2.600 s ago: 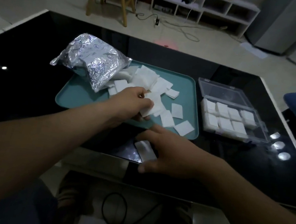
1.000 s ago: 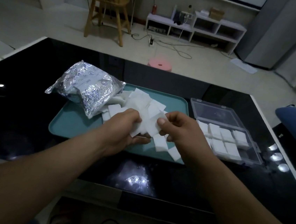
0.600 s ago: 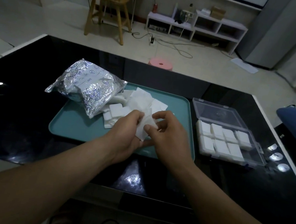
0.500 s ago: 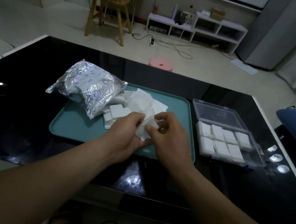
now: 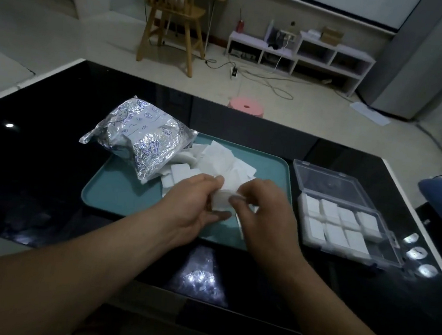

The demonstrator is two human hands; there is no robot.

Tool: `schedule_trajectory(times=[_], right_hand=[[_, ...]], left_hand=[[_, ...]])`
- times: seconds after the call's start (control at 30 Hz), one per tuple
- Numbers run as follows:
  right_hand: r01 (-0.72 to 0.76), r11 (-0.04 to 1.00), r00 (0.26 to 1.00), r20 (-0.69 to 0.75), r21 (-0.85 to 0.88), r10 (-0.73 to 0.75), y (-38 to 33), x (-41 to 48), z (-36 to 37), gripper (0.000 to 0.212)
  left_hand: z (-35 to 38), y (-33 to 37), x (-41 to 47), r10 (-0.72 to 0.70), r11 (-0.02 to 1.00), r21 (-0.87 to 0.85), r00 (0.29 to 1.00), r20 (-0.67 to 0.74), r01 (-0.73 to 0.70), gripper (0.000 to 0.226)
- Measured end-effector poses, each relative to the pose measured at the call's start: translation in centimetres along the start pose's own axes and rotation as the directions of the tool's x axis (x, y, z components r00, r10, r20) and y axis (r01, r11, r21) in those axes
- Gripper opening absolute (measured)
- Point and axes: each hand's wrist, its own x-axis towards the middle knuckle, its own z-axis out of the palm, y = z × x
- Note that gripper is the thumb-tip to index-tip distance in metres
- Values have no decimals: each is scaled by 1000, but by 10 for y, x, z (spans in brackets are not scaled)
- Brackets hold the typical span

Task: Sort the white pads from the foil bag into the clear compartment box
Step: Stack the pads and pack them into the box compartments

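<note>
Left grip [image 5: 191,208], right grip [image 5: 266,215]: pads [image 5: 221,198] tilted

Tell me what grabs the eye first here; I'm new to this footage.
Over the teal tray, left hand and right hand pinch white pads between them. A crinkled foil bag lies at the tray's far left, spilling loose pads. Right of the tray, the open clear compartment box holds pads.
</note>
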Motion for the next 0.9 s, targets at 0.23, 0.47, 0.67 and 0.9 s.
schedule_trajectory(times=[0.23, 0.47, 0.67, 0.9], right_hand=[[-636, 304, 739, 447, 710, 504, -6, 13, -10, 7], [-306, 905, 942, -42, 295, 332, -9, 9, -5, 15], [-223, 906, 971, 162, 360, 175, -15, 22, -26, 14], [-230, 940, 806, 491, -254, 330, 36, 31, -42, 35]], left_hand=[[7, 1, -2, 7, 997, -74, 1000, 25, -5, 11], [11, -2, -5, -99, 982, -147, 988, 118, 116, 52], [12, 13, 0, -60, 980, -193, 997, -41, 51, 20], [4, 15, -2, -112, 988, -105, 993, -24, 109, 20]])
